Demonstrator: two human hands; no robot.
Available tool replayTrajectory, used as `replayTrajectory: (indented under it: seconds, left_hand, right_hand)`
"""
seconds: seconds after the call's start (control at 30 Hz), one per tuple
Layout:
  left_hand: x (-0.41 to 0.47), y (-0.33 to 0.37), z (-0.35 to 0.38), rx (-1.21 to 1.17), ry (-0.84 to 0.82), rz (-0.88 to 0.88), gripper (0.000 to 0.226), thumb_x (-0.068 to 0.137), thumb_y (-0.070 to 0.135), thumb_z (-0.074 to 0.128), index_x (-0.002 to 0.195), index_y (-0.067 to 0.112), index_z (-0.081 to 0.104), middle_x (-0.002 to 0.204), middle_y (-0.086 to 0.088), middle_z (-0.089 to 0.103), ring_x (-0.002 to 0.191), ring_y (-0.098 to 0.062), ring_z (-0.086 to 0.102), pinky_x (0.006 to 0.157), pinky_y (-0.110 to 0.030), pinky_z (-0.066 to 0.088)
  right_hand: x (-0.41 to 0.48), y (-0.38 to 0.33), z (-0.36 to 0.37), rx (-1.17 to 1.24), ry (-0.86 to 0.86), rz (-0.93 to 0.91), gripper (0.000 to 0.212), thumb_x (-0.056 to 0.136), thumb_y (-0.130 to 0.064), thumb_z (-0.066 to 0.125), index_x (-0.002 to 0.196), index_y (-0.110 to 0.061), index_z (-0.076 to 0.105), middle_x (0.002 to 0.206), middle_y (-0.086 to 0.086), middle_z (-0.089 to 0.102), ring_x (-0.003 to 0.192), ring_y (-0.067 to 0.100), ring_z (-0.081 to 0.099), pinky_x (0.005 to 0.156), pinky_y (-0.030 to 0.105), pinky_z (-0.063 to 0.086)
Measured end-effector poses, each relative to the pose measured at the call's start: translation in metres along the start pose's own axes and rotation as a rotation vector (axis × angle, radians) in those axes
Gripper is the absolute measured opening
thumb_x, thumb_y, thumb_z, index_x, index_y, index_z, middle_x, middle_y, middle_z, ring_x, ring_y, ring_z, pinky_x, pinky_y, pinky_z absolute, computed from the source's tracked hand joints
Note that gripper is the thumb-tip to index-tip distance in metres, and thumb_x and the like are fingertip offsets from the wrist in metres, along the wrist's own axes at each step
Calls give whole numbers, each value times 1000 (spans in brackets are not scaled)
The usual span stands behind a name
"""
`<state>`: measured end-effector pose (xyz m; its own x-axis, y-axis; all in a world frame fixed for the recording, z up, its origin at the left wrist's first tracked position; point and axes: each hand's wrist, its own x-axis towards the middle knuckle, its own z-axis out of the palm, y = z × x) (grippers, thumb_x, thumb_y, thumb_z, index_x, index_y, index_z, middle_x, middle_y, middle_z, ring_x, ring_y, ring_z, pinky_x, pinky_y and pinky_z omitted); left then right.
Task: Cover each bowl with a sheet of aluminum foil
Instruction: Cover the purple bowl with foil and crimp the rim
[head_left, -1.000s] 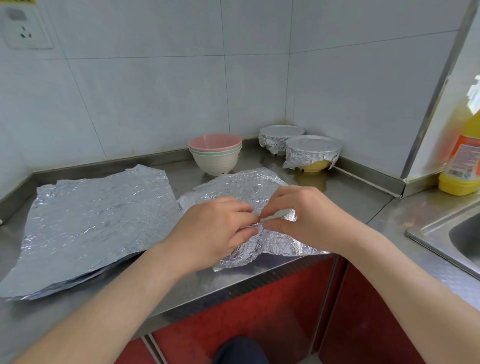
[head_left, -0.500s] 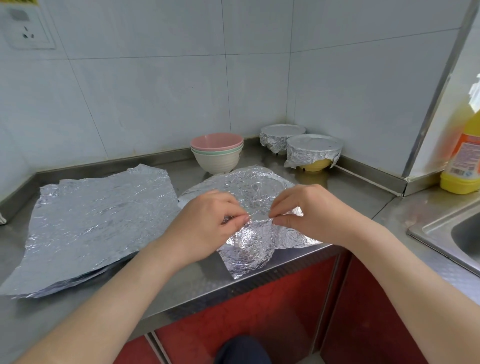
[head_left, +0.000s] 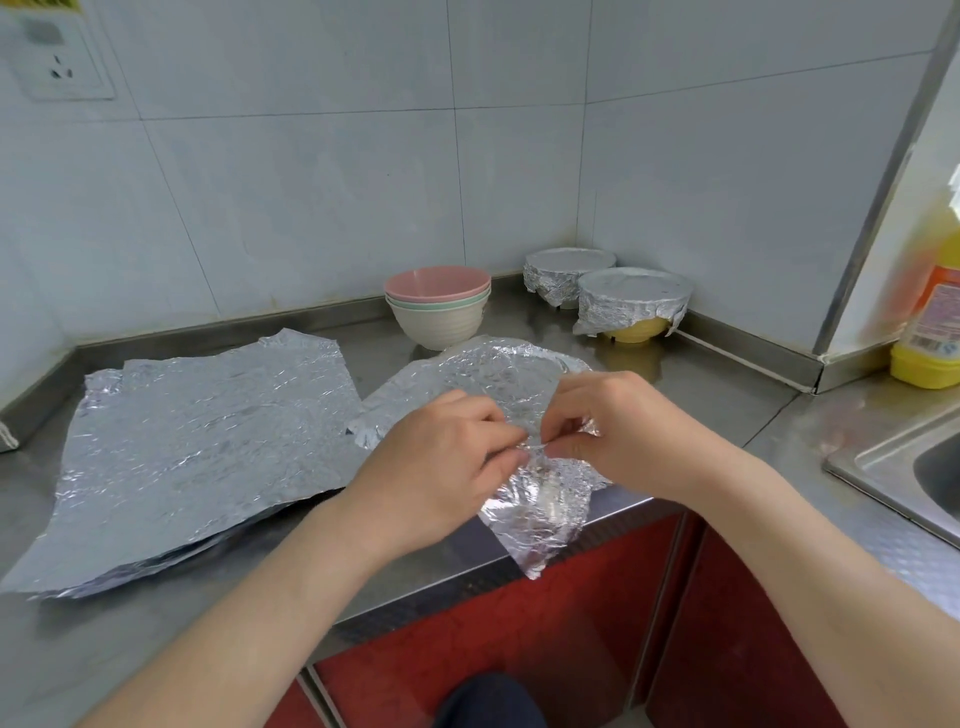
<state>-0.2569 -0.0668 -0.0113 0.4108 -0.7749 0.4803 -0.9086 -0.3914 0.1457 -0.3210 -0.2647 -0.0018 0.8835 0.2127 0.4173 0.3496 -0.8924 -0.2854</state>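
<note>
A crinkled foil sheet (head_left: 498, 379) lies over a bowl at the counter's front edge; the bowl itself is hidden under it. My left hand (head_left: 441, 467) and my right hand (head_left: 618, 431) both pinch the foil's near edge, fingertips almost meeting above a flap that hangs over the counter edge. A stack of flat foil sheets (head_left: 197, 447) lies to the left. Behind stands a stack of uncovered bowls (head_left: 439, 306), pink on top. Two foil-covered bowls sit in the back corner, the nearer one yellow (head_left: 631, 306), the other (head_left: 566, 273) behind it.
The steel counter (head_left: 696, 395) ends in tiled walls at the back and right. A sink (head_left: 914, 478) is sunk in at the right, with a yellow bottle (head_left: 930, 332) behind it. Red cabinet doors are below the counter edge.
The hands have drawn slightly apart and back together on the foil's near edge. The near flap has been unfolded and now hangs lower over the counter edge.
</note>
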Motion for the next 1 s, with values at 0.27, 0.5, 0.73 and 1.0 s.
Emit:
replayTrajectory:
  seconds: [0.27, 0.5, 0.73, 1.0]
  left_hand:
    - [2, 1, -6, -152, 28, -45, 14, 88, 35, 66, 98, 30, 76, 95, 14, 65, 88, -7, 57, 80, -28, 46]
    - [3, -3, 1, -76, 58, -14, 18, 82, 39, 63, 90, 30, 77, 83, 13, 61, 81, -9, 55, 71, -31, 48]
    - [3, -8, 5, 14, 69, 67, 19, 84, 35, 63, 89, 24, 77, 82, 11, 62, 78, -12, 56, 68, -36, 52]
    - [3, -15, 13, -21, 13, 81, 38, 90, 44, 46, 103, 23, 75, 99, 13, 63, 93, -9, 51, 80, -30, 48]
  right_hand:
    - [-13, 12, -26, 155, 8, 170, 5, 81, -24, 76, 84, -27, 77, 91, -16, 67, 86, -2, 61, 79, 15, 44]
    - [-10, -10, -3, 152, 23, 148, 7, 77, -32, 79, 77, -25, 76, 75, -9, 68, 71, 6, 62, 72, 35, 51]
    - [-9, -10, 5, -8, 44, 7, 12, 79, -24, 78, 83, -15, 71, 80, -2, 62, 78, 15, 55, 73, 38, 48]
    - [-12, -8, 17, -94, 115, -37, 15, 79, -32, 75, 86, -21, 67, 82, -3, 60, 78, 20, 59, 69, 40, 49]
